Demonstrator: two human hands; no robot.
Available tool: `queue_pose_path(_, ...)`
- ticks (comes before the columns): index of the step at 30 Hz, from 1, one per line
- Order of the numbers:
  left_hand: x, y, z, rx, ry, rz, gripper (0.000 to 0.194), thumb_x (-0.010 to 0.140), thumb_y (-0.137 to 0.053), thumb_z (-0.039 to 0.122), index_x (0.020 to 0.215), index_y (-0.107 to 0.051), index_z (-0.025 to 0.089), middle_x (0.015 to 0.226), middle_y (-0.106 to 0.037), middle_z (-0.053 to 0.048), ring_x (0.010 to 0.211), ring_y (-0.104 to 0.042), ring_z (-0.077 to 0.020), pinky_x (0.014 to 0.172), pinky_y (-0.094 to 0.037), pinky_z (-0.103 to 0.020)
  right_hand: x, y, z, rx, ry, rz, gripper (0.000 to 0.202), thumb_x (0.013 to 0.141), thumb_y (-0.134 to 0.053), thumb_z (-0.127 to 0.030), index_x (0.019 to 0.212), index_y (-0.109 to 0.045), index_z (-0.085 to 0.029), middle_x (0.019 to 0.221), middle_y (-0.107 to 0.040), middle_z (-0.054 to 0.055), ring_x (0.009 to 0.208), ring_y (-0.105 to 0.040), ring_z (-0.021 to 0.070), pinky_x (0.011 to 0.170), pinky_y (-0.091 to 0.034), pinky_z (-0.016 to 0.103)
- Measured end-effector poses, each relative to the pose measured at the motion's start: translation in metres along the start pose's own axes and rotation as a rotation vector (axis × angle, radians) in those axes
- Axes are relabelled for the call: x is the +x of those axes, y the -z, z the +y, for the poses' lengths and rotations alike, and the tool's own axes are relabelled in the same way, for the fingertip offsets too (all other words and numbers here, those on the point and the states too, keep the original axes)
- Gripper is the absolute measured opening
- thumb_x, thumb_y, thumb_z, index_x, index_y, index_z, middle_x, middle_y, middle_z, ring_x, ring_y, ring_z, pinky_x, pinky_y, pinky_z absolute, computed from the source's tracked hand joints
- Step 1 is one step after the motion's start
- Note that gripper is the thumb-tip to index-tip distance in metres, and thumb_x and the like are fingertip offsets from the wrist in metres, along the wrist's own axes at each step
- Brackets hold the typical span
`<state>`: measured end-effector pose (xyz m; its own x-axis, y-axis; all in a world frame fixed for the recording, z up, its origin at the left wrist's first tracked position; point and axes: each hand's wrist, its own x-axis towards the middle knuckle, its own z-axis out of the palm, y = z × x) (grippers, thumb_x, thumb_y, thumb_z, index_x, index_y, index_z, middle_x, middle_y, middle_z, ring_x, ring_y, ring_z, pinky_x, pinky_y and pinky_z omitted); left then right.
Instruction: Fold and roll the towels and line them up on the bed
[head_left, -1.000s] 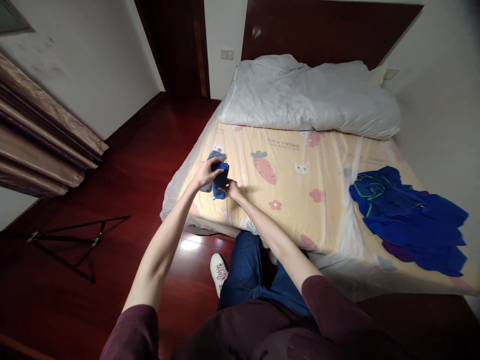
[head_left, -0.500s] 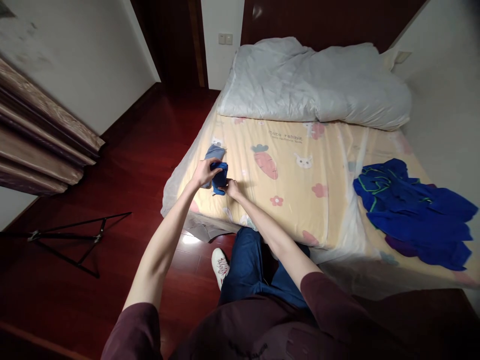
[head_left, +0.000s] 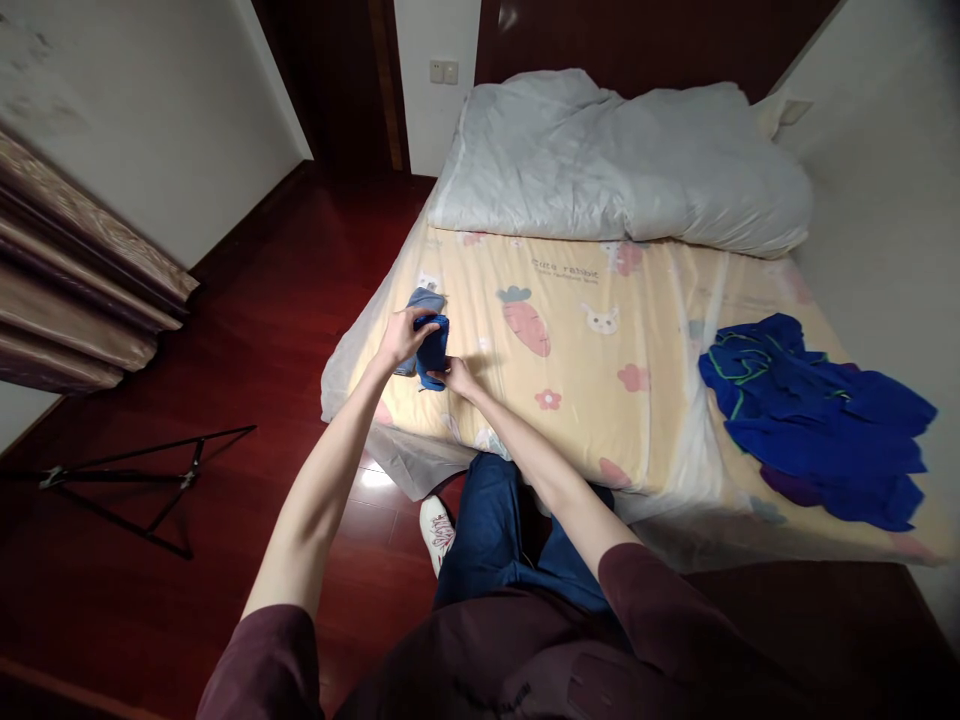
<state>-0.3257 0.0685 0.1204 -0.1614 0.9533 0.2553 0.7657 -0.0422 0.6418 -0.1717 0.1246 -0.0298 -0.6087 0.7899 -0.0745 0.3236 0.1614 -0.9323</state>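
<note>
A small folded blue cloth [head_left: 432,352] is held between my two hands above the near left part of the bed. My left hand [head_left: 403,334] pinches its upper edge from the left. Fingers of my right hand [head_left: 456,378] grip its lower right corner. Just behind and left of it, a greyish-blue folded cloth [head_left: 424,299] lies on the bed, partly hidden by my left hand. The exact kind of either cloth cannot be made out.
The bed [head_left: 577,380] has a yellow carrot-and-rabbit sheet under a thin clear cover. Crumpled blue clothing [head_left: 817,420] with green trim lies at the right. A white quilt [head_left: 615,165] is piled at the headboard. Black tripod legs [head_left: 150,475] stand on the floor, left.
The blue cloth looks a little flatter and longer, and its lower end has shifted slightly. Both hands keep hold of it. The whole view has moved slightly.
</note>
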Motion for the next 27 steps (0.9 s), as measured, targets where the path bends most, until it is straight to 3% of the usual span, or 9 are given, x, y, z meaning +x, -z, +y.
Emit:
queue_pose_path(5, -0.002, -0.004, -0.004, 0.015, -0.005, -0.039, 0.039, 0.096, -0.064, 0.042, 0.121, -0.077, 0.015, 0.123, -0.076, -0.014, 0.115, -0.071, -0.0322, 0.107, -0.053, -0.044, 0.001, -0.002, 0.001, -0.050, -0.063, -0.037, 0.042, 0.068, -0.092, -0.042, 0.089, -0.074, -0.011, 0.080, -0.075, 0.009, 0.084, -0.074, 0.0299, 0.080, -0.064, 0.045)
queue_pose_path(8, -0.003, -0.003, -0.006, 0.032, -0.025, 0.007, 0.048, 0.096, -0.063, 0.046, 0.131, -0.072, 0.015, 0.133, -0.072, -0.016, 0.125, -0.066, -0.0342, 0.113, -0.049, -0.048, -0.002, -0.002, -0.001, -0.091, -0.023, -0.023, 0.056, 0.072, -0.090, -0.044, 0.113, -0.073, -0.010, 0.105, -0.078, 0.015, 0.102, -0.075, 0.0340, 0.092, -0.062, 0.049)
queue_pose_path(11, -0.008, 0.001, -0.003, 0.083, -0.079, 0.192, 0.072, 0.095, -0.064, 0.059, 0.153, -0.053, 0.018, 0.162, -0.047, -0.018, 0.153, -0.040, -0.0377, 0.126, -0.034, -0.055, -0.008, 0.005, -0.001, -0.164, 0.036, 0.121, 0.094, 0.072, -0.090, -0.046, 0.151, -0.051, -0.014, 0.150, -0.059, 0.021, 0.139, -0.058, 0.0368, 0.113, -0.052, 0.053)
queue_pose_path(13, -0.014, 0.002, 0.000, 0.115, -0.103, 0.290, 0.079, 0.097, -0.059, 0.062, 0.162, -0.040, 0.021, 0.173, -0.027, -0.016, 0.161, -0.022, -0.0367, 0.130, -0.023, -0.058, -0.016, 0.013, 0.001, -0.213, 0.008, 0.189, 0.116, 0.070, -0.091, -0.047, 0.164, -0.031, -0.015, 0.164, -0.043, 0.023, 0.154, -0.042, 0.0377, 0.122, -0.041, 0.056)
queue_pose_path(15, -0.024, 0.000, 0.002, 0.132, -0.118, 0.302, 0.075, 0.102, -0.051, 0.058, 0.166, -0.032, 0.022, 0.176, -0.019, -0.014, 0.163, -0.017, -0.0343, 0.132, -0.020, -0.057, -0.028, 0.023, 0.005, -0.230, -0.027, 0.215, 0.123, 0.072, -0.090, -0.046, 0.168, -0.021, -0.013, 0.169, -0.034, 0.025, 0.158, -0.033, 0.0380, 0.127, -0.034, 0.057)
queue_pose_path(17, -0.034, -0.007, 0.002, 0.154, -0.137, 0.225, 0.068, 0.104, -0.046, 0.048, 0.165, -0.034, 0.021, 0.176, -0.020, -0.014, 0.163, -0.018, -0.0329, 0.132, -0.020, -0.057, -0.050, 0.032, 0.010, -0.215, -0.030, 0.240, 0.115, 0.078, -0.084, -0.042, 0.168, -0.020, -0.013, 0.171, -0.030, 0.023, 0.160, -0.031, 0.0360, 0.130, -0.030, 0.055)
queue_pose_path(21, -0.049, -0.041, -0.003, 0.278, -0.168, -0.112, 0.055, 0.101, -0.048, 0.031, 0.154, -0.053, 0.017, 0.165, -0.044, -0.016, 0.159, -0.028, -0.0335, 0.130, -0.023, -0.057, -0.139, 0.038, 0.026, -0.103, -0.034, 0.284, 0.085, 0.089, -0.066, -0.038, 0.165, -0.032, -0.018, 0.166, -0.043, 0.018, 0.153, -0.044, 0.0297, 0.127, -0.037, 0.051)
queue_pose_path(24, -0.047, -0.078, -0.006, 0.375, -0.185, -0.336, 0.048, 0.097, -0.053, 0.025, 0.143, -0.064, 0.018, 0.159, -0.053, -0.016, 0.155, -0.037, -0.0330, 0.129, -0.024, -0.055, -0.250, 0.040, 0.048, -0.027, -0.100, 0.276, 0.068, 0.093, -0.059, -0.044, 0.158, -0.047, -0.027, 0.157, -0.056, 0.014, 0.144, -0.055, 0.0298, 0.122, -0.045, 0.053)
queue_pose_path(27, -0.039, -0.112, -0.007, 0.422, -0.173, -0.460, 0.047, 0.091, -0.056, 0.016, 0.135, -0.069, 0.017, 0.155, -0.056, -0.018, 0.152, -0.043, -0.0323, 0.127, -0.026, -0.052, -0.370, 0.050, 0.075, -0.016, -0.259, 0.323, 0.057, 0.091, -0.060, -0.047, 0.147, -0.059, -0.036, 0.149, -0.063, 0.011, 0.133, -0.065, 0.0321, 0.110, -0.056, 0.056)
